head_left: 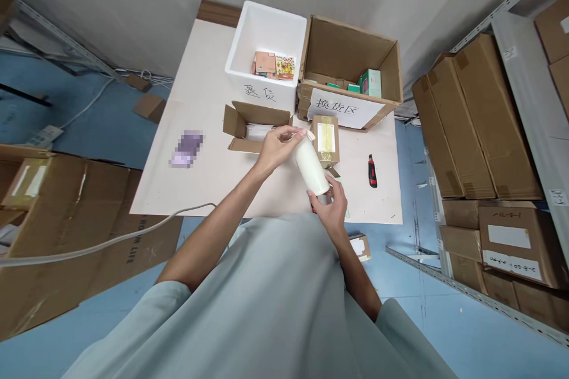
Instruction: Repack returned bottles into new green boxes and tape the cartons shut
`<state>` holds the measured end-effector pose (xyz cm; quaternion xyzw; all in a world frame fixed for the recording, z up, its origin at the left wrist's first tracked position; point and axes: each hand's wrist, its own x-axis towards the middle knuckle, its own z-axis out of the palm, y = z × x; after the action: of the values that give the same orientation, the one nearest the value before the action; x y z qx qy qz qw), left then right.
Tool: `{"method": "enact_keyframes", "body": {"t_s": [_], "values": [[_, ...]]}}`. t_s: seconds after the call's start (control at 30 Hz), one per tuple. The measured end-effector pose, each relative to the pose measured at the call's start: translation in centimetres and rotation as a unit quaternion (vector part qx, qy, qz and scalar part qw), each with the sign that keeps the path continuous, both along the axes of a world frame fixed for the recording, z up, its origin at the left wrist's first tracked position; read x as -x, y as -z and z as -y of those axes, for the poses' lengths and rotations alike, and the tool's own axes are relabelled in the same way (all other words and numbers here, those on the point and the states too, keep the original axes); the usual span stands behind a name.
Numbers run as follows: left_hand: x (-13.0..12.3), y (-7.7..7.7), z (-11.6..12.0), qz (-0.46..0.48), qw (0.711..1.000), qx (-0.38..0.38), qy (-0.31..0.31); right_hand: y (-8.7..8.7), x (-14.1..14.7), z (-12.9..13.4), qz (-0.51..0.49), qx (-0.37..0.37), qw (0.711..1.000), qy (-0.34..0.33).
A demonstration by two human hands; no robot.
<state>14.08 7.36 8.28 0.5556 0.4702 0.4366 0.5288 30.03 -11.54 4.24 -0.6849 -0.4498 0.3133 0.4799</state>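
A pale cream cylindrical bottle (312, 167) is tilted between my two hands above the table's front part. My left hand (280, 147) is closed around its upper end, near a small peach-coloured piece. My right hand (332, 204) grips the lower end from the right, fingers curled. Behind the bottle stands a small taped carton (326, 139) with a white label. To the left of it is an open cardboard box (258, 111) with white paper inside. Something dark red and green lies partly hidden beneath my right hand.
A white foam box (267, 89) with small colourful packets and a large carton (391, 86) holding green-and-white boxes stand at the back. A red-black utility knife (372, 172) lies right. A blurred purple object (186, 148) lies left. Shelves with cartons (484, 118) flank the table (164, 189).
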Motion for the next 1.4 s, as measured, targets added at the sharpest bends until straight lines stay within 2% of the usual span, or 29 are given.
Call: {"method": "enact_keyframes", "body": {"t_s": [0.07, 0.1, 0.17, 0.23, 0.3, 0.33, 0.43, 0.57, 0.7, 0.93, 1.03, 1.23, 1.33, 1.4], "values": [[0.5, -0.2, -0.1, -0.005, 1.000, -0.011, 0.006, -0.5, -0.1, 0.4, -0.178, 0.028, 0.984, -0.009], [0.7, -0.4, -0.2, -0.003, 1.000, -0.012, 0.015, -0.7, -0.3, 0.5, -0.269, 0.044, 0.962, -0.018], [1.1, -1.1, -0.3, 0.011, 0.999, -0.004, 0.044, -1.0, -0.5, 0.8, -0.430, 0.080, 0.898, -0.042], [1.5, -1.9, -0.3, 0.033, 0.996, 0.006, 0.080, -1.2, -0.7, 0.9, -0.550, 0.118, 0.825, -0.058], [1.6, -2.6, -0.2, 0.049, 0.993, 0.012, 0.111, -1.3, -0.8, 1.0, -0.624, 0.148, 0.765, -0.057], [1.6, -2.9, -0.1, 0.054, 0.991, 0.015, 0.121, -1.3, -0.8, 1.1, -0.645, 0.159, 0.745, -0.053], [1.5, -3.5, 0.2, 0.061, 0.990, 0.029, 0.125, -1.5, -0.7, 1.2, -0.672, 0.171, 0.720, -0.040], [1.2, -3.6, 0.6, 0.075, 0.990, 0.057, 0.107, -1.5, -0.4, 1.2, -0.668, 0.173, 0.723, -0.037], [1.0, -3.3, 0.8, 0.094, 0.985, 0.090, 0.115, -1.3, -0.4, 1.2, -0.659, 0.173, 0.731, -0.039], [0.7, -1.9, 1.1, 0.155, 0.970, 0.133, 0.128, -1.3, -0.6, 1.1, -0.649, 0.173, 0.738, -0.057], [0.3, -1.3, 1.4, 0.162, 0.968, 0.155, 0.112, -1.4, -0.4, 0.9, -0.633, 0.168, 0.753, -0.059], [0.2, -0.4, 1.7, 0.166, 0.968, 0.178, 0.065, -0.7, -0.1, 0.7, -0.562, 0.156, 0.807, -0.093], [0.7, 0.2, 1.8, 0.167, 0.967, 0.189, 0.044, 0.6, -1.0, 0.3, -0.480, 0.142, 0.854, -0.144], [1.1, 0.8, 1.9, 0.154, 0.970, 0.187, 0.029, 2.1, -2.5, -0.4, -0.378, 0.141, 0.899, -0.168]]}}
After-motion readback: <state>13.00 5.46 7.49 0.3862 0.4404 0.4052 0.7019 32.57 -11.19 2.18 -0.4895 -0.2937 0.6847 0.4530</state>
